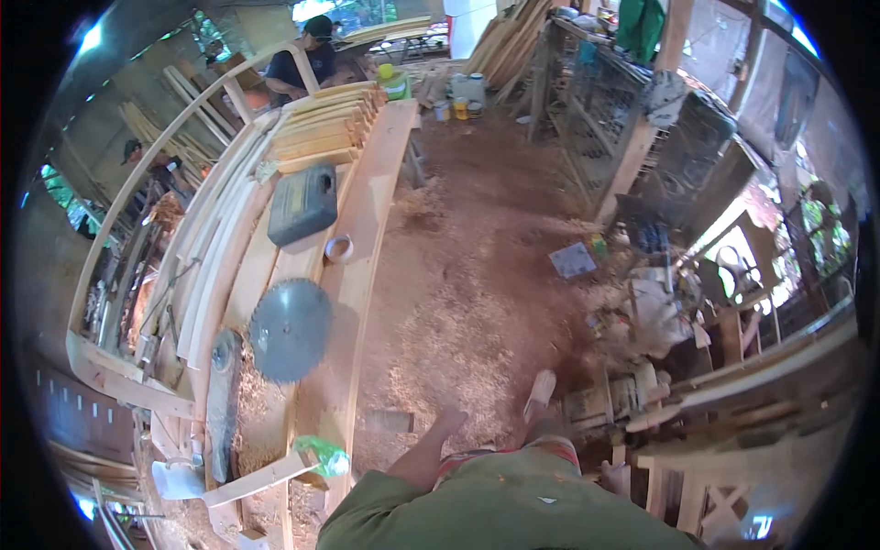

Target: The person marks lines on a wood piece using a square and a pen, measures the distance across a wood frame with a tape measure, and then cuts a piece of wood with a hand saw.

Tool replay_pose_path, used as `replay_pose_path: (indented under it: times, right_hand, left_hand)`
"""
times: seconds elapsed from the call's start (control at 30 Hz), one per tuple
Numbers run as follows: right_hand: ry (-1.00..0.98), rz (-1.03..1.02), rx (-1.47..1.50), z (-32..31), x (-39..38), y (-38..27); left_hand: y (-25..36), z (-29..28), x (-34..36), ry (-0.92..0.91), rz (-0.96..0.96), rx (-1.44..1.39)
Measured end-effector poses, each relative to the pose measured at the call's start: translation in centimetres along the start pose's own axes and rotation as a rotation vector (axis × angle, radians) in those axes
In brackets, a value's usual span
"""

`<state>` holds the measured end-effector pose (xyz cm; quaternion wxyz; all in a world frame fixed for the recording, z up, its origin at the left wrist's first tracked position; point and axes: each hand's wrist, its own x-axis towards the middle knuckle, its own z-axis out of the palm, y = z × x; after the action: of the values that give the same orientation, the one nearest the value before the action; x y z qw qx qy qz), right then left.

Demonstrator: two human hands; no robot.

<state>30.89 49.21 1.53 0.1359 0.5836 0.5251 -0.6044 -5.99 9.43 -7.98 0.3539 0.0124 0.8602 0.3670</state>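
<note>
My left hand (447,423) hangs out in front of my left hip, above the shaving-strewn floor. It is small and blurred, so its fingers cannot be made out, and no held object shows. By my right side, my right hand (615,477) is partly hidden by my green shirt (513,509). Beside it are pale wooden frame pieces (653,490); whether it touches them, I cannot tell. To my left, a long plank bench (367,238) bears a round saw blade (291,330), a dark hard tool case (303,203) and a roll of tape (338,248).
Stacked boards (316,137) lie at the bench's far end, near a person (307,64) in dark clothes. Another person (165,170) is at the far left. A wooden post (632,170) and cluttered shelves stand right. Containers (467,87) sit on the floor at the back.
</note>
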Motion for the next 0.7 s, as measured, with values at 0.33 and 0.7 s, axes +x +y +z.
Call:
replay_pose_path:
  times: [0.33,0.7]
  right_hand:
    - [-0.28,0.107,0.087,3.6,27.4,-32.3]
    - [-0.159,-0.52,-0.311,19.1,37.5,-70.0]
  left_hand:
    - [2.0,-4.6,8.6,-0.004,-0.46,-0.121]
    - [19.4,-8.5,25.5,0.307,-0.501,-0.459]
